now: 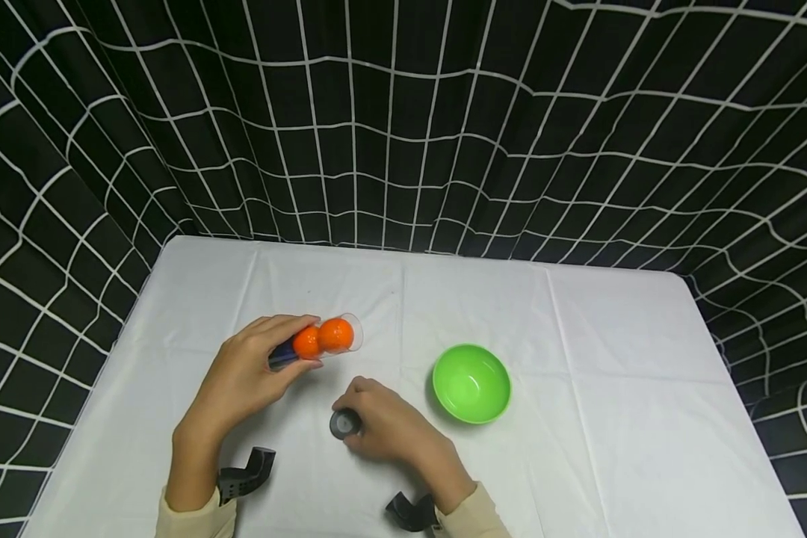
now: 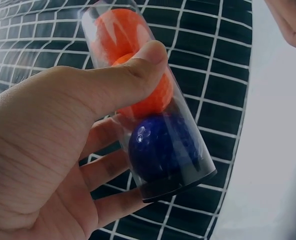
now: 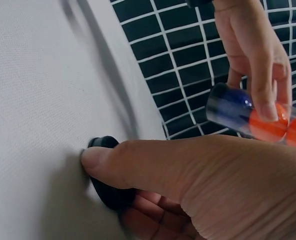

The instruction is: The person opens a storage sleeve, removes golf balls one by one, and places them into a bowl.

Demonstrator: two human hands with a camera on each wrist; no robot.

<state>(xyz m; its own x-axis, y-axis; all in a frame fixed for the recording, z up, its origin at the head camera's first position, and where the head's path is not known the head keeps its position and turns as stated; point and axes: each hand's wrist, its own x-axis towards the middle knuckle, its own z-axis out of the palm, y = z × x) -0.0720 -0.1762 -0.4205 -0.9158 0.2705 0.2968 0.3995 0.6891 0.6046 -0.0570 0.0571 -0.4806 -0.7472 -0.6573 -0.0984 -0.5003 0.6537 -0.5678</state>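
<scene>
My left hand [image 1: 254, 366] grips a clear plastic tube [image 2: 188, 117] above the table, fingers on one side and thumb on the other. Inside it, a blue ball [image 2: 163, 147] sits by the dark-bottomed end, followed by two orange balls [image 1: 336, 335] toward the other end. That far end shows no lid in the head view and points right, tilted up. Nearer the person, my right hand [image 1: 386, 422] pinches a round black cap [image 1: 345, 424] between thumb and fingers. The cap [image 3: 110, 192] is close to the white cloth; whether it touches, I cannot tell.
A bright green bowl [image 1: 471, 384] stands on the white-covered table [image 1: 619, 418], to the right of the right hand. Black curtain with a white grid [image 1: 403, 142] surrounds the table's back and sides. Black camera mounts [image 1: 245, 474] sit on both wrists.
</scene>
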